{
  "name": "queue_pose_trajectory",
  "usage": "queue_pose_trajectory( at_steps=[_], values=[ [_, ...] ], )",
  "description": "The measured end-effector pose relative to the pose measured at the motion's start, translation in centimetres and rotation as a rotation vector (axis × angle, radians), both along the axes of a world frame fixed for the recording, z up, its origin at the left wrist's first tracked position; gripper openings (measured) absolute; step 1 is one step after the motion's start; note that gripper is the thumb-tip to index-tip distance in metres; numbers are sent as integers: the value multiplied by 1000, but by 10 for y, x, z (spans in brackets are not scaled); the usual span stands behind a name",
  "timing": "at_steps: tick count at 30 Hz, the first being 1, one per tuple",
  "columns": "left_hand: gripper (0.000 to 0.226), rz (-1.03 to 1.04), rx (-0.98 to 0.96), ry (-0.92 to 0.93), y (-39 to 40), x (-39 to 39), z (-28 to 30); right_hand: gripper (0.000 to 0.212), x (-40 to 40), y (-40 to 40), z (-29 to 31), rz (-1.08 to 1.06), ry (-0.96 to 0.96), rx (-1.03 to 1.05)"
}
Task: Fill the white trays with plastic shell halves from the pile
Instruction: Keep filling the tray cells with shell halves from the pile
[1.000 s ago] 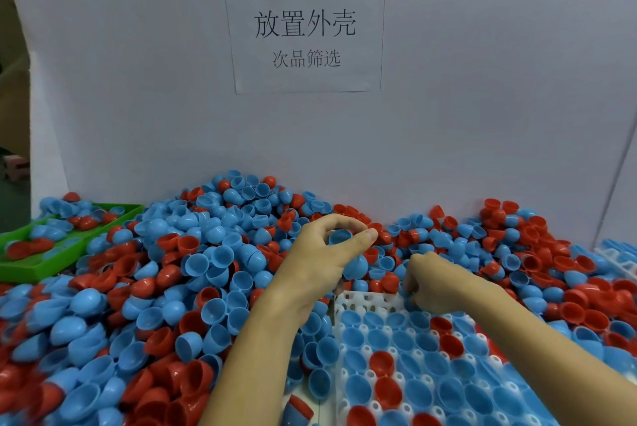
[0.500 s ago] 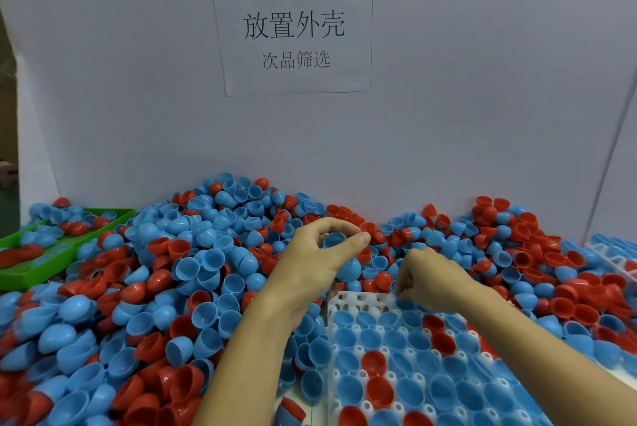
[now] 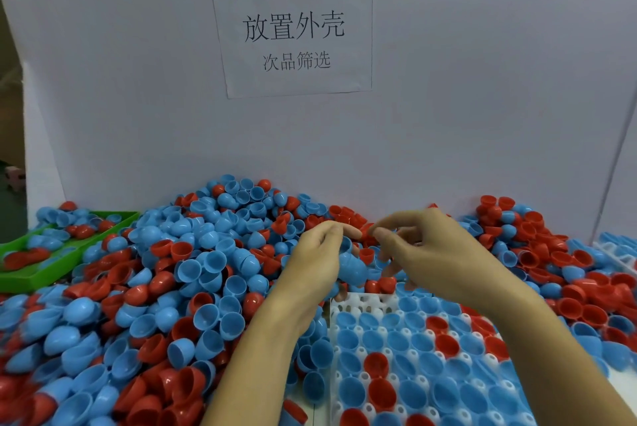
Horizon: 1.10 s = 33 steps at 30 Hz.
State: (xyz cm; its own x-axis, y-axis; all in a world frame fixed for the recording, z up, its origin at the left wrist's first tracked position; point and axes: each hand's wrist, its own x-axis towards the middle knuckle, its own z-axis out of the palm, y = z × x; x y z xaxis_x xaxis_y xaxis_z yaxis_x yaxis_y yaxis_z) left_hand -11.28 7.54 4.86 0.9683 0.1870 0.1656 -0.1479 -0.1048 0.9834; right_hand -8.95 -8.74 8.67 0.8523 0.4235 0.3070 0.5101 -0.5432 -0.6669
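Observation:
A big pile of blue and red plastic shell halves (image 3: pixel 193 274) covers the table. In front of me lies a white tray (image 3: pixel 355 303), most of its cups holding blue and red halves. Just above the tray's far left corner, my left hand (image 3: pixel 315 263) grips a few blue shell halves (image 3: pixel 353 265). My right hand (image 3: pixel 427 249) hovers close beside it over the tray's far edge. Its fingers are half curled, its index fingertip almost meets my left fingertips, and I see nothing between its fingers.
A green tray (image 3: pixel 44 275) with a few shells sits at the far left. Another white tray (image 3: pixel 617 255) shows at the right edge. A white board with a paper sign (image 3: pixel 293 32) stands right behind the pile.
My right hand has lifted off the tray's far row and moved up and left to my left hand. My left hand has stayed in place with its blue shells.

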Motion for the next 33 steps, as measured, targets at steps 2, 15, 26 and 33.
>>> queue_pose_trajectory(
  at_steps=[2, 15, 26, 33],
  values=[
    [31, 11, 14, -12, -2, 1, -2, 12, -16, 6, 0, 52, 50, 2],
    [9, 85, -283, -38, -14, 3, 1, 19, -9, 4, -7, 4, -8, 92],
    [33, 3, -258, -7, -7, -1, 2, 20, -7, 4, -7, -51, -34, 233],
    [38, -170, -252, -37, 0, -2, 3, 22, -6, 2, -7, -57, -2, 331]
  ],
)
